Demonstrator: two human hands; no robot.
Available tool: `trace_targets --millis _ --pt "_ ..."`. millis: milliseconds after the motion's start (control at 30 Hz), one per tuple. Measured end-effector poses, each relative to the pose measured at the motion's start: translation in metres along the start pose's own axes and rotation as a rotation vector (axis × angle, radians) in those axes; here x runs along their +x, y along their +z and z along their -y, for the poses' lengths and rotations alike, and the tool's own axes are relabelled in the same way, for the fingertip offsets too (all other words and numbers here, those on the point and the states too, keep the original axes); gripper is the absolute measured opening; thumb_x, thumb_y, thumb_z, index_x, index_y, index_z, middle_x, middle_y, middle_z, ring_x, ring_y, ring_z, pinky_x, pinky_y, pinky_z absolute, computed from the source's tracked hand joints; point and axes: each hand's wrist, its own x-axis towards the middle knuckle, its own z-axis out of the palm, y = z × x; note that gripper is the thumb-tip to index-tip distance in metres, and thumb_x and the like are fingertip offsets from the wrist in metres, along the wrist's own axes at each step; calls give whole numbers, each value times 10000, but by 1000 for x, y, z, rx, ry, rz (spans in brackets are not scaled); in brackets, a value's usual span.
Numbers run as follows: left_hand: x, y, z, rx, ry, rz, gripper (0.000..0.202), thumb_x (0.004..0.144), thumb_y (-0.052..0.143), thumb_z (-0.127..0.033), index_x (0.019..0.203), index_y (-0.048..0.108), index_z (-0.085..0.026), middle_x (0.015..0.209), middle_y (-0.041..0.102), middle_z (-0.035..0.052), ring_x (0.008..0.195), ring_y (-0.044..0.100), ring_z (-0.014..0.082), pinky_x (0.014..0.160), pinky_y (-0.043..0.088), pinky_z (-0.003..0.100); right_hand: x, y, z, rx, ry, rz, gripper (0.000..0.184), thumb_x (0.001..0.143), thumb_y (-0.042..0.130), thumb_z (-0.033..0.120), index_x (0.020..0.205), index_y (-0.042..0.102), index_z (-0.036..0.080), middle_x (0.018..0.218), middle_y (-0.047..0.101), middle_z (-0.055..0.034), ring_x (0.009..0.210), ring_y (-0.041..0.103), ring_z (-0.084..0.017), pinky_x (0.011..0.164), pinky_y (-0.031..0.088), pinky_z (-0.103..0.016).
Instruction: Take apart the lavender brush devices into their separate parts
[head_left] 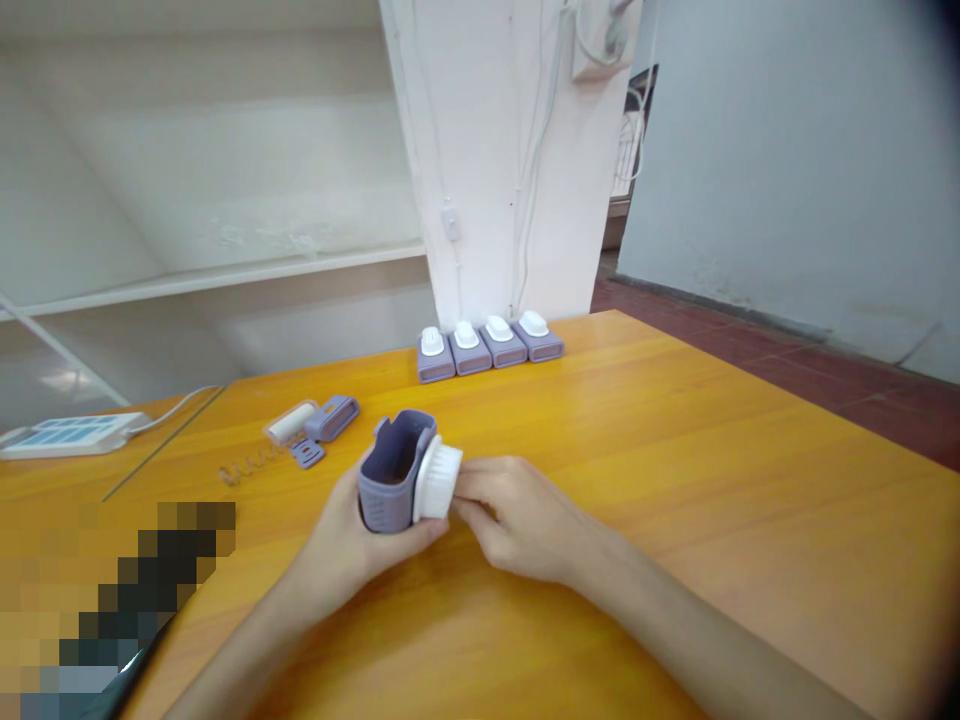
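My left hand (349,545) is wrapped round a purple plastic housing (394,480), held just above the orange table (675,480). A white ribbed cap (436,482) sits against the housing's right side. My right hand (517,515) pinches that white cap with its fingertips. Both hands are closed and meet at the middle of the table.
Several assembled purple-and-white units (487,347) stand in a row at the table's far edge by a white pillar (510,150). Loose parts lie at left: a white roller (291,424), a purple shell (332,417), a small purple piece (307,455), a spring (247,468). A white power strip (67,435) is far left.
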Motion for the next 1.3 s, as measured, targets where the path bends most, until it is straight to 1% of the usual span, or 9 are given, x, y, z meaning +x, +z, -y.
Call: trace_targets --millis 100,200,367,567,767,933,1033,1167,1300 --pt "1 -2 0 -162 -132 52 427 763 815 -452 1005 594 -178 838 694 26 727 653 186 670 553 307 0 -6 7 7 37 9 156 937 571 113 879 686 201 924 729 -50 839 678 -184 776 504 -276" --pt "1 -2 -1 -291 -151 101 407 800 785 -443 1023 576 -174 842 675 24 678 636 162 637 548 294 0 -13 11 16 91 -15 44 941 636 217 965 673 217 967 693 -47 864 652 -195 793 515 -313" --pt "-1 3 -6 -339 -160 104 423 808 778 -415 1086 562 -180 820 643 5 616 608 139 573 542 271 3 -17 19 161 108 -221 297 916 667 228 1193 561 240 1140 643 -67 978 623 -212 827 538 -351" --pt "-6 10 -6 -305 -108 111 484 843 750 -327 1266 555 -195 870 654 -2 630 574 112 560 486 219 11 2 29 389 155 -406 297 880 714 254 1117 537 266 1083 621 -30 957 638 -189 753 577 -298" --pt "-6 13 -11 -337 3 105 607 797 807 -230 1334 524 -249 1158 689 34 993 658 201 890 536 315 13 8 27 397 180 -395 408 776 660 114 1100 469 271 1037 591 -9 971 628 -191 756 566 -283" --pt "-9 12 -16 -388 32 140 792 693 911 -272 1367 496 -293 1276 657 34 1144 635 247 994 520 365 9 7 29 344 167 -429 432 768 637 128 1121 431 267 1004 567 -11 903 611 -197 811 541 -333" --pt "-11 12 -13 -385 43 98 859 698 908 -357 1420 443 -319 1351 605 53 1112 641 249 866 574 319 8 7 30 359 159 -471 424 780 629 144 1134 424 256 1013 568 -30 913 605 -211 808 530 -337" --pt "-16 20 -9 -417 -39 90 739 858 723 -529 1472 372 -312 1298 627 99 732 662 165 513 538 236 7 11 32 401 169 -525 380 807 613 156 1127 430 249 980 565 -24 852 594 -194 757 523 -314" --pt "-18 28 -14 -407 -44 -37 526 952 597 -524 1395 486 -263 1263 658 89 902 685 203 661 573 249 7 14 36 384 224 -545 360 809 604 157 1106 426 253 945 572 1 798 583 -175 718 504 -301"
